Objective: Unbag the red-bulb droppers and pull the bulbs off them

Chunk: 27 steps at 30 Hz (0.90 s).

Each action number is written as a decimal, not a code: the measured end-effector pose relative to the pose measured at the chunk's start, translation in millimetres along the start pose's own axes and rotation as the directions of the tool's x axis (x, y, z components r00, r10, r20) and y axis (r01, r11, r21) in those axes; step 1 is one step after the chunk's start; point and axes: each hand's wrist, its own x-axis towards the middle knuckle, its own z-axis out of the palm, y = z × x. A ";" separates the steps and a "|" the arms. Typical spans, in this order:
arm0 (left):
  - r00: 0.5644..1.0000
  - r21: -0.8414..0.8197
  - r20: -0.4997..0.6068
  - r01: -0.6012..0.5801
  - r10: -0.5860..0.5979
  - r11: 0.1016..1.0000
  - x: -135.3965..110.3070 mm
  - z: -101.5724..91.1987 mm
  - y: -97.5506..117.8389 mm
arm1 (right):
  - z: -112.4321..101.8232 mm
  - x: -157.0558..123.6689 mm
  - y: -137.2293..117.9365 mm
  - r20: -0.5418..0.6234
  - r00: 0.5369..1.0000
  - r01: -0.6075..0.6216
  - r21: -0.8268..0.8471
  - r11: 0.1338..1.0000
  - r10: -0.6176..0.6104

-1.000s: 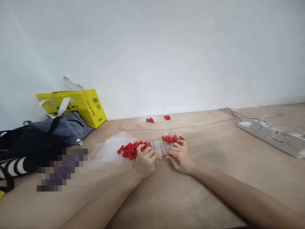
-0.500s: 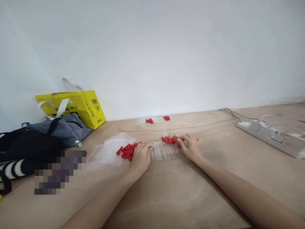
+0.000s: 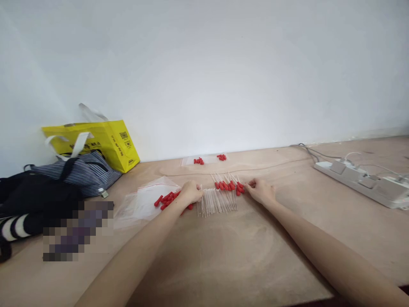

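A row of clear thin tubes (image 3: 217,202) lies on the wooden table (image 3: 223,256) between my hands. Behind it lie several tubes with red caps (image 3: 228,185). My left hand (image 3: 188,194) rests curled over a heap of loose red caps (image 3: 164,199), at the left end of the tube row. What its fingers hold is hidden. My right hand (image 3: 260,191) sits at the right end of the capped tubes, fingertips pinched on a red-capped tube there.
Clear zip bags (image 3: 143,202) lie left of the caps. A packed bag with red caps (image 3: 207,160) sits by the wall. A yellow bag (image 3: 96,140), a striped bag (image 3: 79,172) and dark cloth fill the left. A white power strip (image 3: 361,183) with cables is at right.
Both hands have moved apart and farther from me, off the clear tube row. The right went to the capped tubes, the left onto the loose caps.
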 end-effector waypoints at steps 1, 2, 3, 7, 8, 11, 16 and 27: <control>1.000 0.021 0.003 -0.001 0.001 1.000 2.3 0.0 0.4 | 1.4 0.7 -0.9 0.012 1.000 -0.011 -0.008 1.000 0.011; 1.000 0.042 -0.003 -0.009 0.009 0.999 4.4 -0.1 0.7 | 2.8 1.4 -1.8 0.020 1.000 -0.016 -0.014 1.000 0.016; 1.000 0.062 -0.014 -0.019 0.020 0.998 6.0 -0.1 0.9 | 4.3 2.0 -2.7 0.027 1.000 -0.013 -0.016 1.000 0.013; 0.994 0.115 -0.078 -0.061 0.071 0.991 6.4 0.5 1.0 | 7.8 3.6 -4.2 0.053 0.998 0.035 -0.018 0.999 -0.034; 0.990 0.125 -0.103 -0.079 0.092 0.989 4.4 0.8 0.6 | 7.7 3.9 -3.9 0.060 0.997 0.049 -0.018 0.999 -0.048; 0.964 0.147 -0.189 -0.162 0.188 0.976 -7.8 2.8 -2.7 | 5.2 5.0 -2.0 0.062 0.996 0.073 -0.010 0.997 -0.072; 0.875 0.168 -0.281 -0.359 0.393 0.918 -38.2 13.6 -20.6 | 1.8 5.6 -1.0 0.031 0.991 0.133 0.029 0.991 -0.134; 0.652 0.217 -0.409 -0.610 0.638 0.762 -50.5 33.6 -37.8 | 15.7 6.1 -0.1 -0.164 0.964 0.225 0.071 0.972 -0.211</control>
